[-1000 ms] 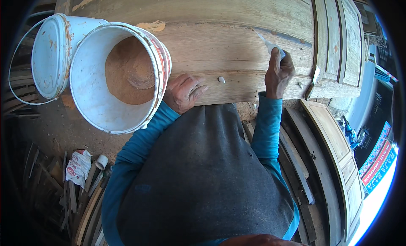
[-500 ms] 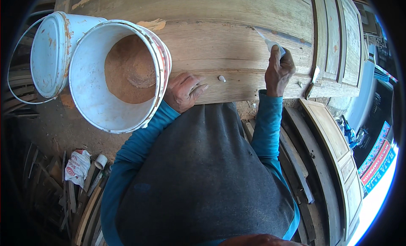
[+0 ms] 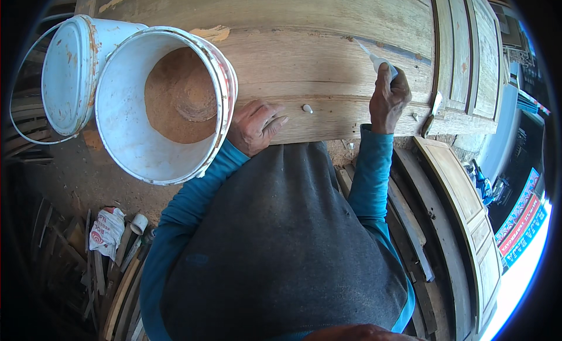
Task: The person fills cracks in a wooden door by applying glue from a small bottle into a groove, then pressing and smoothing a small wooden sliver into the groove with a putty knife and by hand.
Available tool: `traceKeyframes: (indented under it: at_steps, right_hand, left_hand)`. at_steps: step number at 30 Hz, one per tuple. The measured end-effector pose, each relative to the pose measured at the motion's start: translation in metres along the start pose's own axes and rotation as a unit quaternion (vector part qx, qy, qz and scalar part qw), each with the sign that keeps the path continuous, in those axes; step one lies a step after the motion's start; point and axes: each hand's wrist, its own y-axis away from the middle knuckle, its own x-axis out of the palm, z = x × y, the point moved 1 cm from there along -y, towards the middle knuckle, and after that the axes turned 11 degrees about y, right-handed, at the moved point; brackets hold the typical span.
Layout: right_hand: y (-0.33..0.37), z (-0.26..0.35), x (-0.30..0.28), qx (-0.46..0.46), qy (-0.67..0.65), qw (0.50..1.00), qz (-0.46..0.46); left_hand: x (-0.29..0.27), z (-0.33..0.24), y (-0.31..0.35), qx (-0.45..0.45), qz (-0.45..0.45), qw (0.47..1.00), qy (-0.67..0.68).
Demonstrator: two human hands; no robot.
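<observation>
My right hand (image 3: 390,103) is wrapped round a small white squeeze bottle (image 3: 384,65) with a long, thin, clear nozzle. The nozzle slants up and left, its tip at a dark groove with a bluish-grey strip (image 3: 404,51) in the wooden door panel (image 3: 293,65). Whether the tip touches the wood I cannot tell. Beside the bucket, my left hand (image 3: 255,125) rests on the panel's near edge, thumb apart from the loosely bent fingers, holding nothing. A small white cap (image 3: 307,108) lies on the wood between my hands.
A white bucket (image 3: 120,115) with brown powder (image 3: 175,98) inside stands at left, against another white pail (image 3: 67,77) lying on its side. A putty knife (image 3: 432,115) lies by the panel's right near edge. Wooden boards (image 3: 436,224) lean at lower right; scrap wood (image 3: 120,282) sits lower left.
My right hand has shifted slightly to the right with the bottle, and the nozzle tip moved along with it. My left hand has stayed in place.
</observation>
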Motion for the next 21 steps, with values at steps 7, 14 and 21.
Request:
traceKeyframes:
  at_steps: [7,14,21]
  right_hand:
    - [0.0001,-0.0006,0.0003,-0.002,0.016,1.000,-0.002]
    - [0.0012,0.0019,-0.0010,0.000,0.019,1.000,0.005]
    - [0.0001,0.0033,-0.0017,-0.001,0.012,1.000,0.005]
  left_hand:
    - [0.0001,0.0006,0.0001,0.000,0.000,1.000,-0.001]
    - [-0.0004,-0.0006,0.0001,-0.005,0.001,1.000,-0.006]
    - [0.0001,-0.0012,0.0000,-0.002,-0.007,1.000,-0.001]
